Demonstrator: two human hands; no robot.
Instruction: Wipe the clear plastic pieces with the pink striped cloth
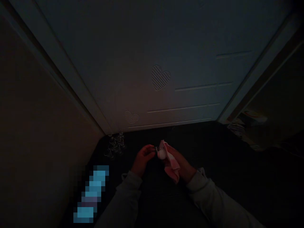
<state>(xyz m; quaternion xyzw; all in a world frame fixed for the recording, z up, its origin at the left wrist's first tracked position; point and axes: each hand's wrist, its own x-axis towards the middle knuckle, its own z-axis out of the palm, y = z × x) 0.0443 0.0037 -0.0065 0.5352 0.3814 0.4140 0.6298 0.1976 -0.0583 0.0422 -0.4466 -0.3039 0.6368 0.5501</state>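
In front of the door [190,69], the left hand [142,158]'s fingers appear closed on a small glasslike object [156,149], a pink cloth [174,163] gripped against it by the right hand [184,163]; the hold calls for steady support.

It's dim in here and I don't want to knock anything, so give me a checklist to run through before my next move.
1. Cloth in hand: ok, the right hand holds the pink cloth.
2. Cloth gathered in: not ok, a loose end hangs beside the right hand.
3. Left hand on the small clear item: ok, the fingers meet it; how firmly, cannot tell.
4. Clear glassware away from both hands: ok, it sits apart, off to the left by the white panel.
5. Clear item undamaged: cannot tell, too dark and partly hidden.
6. Lighting: not ok, most detail is lost.
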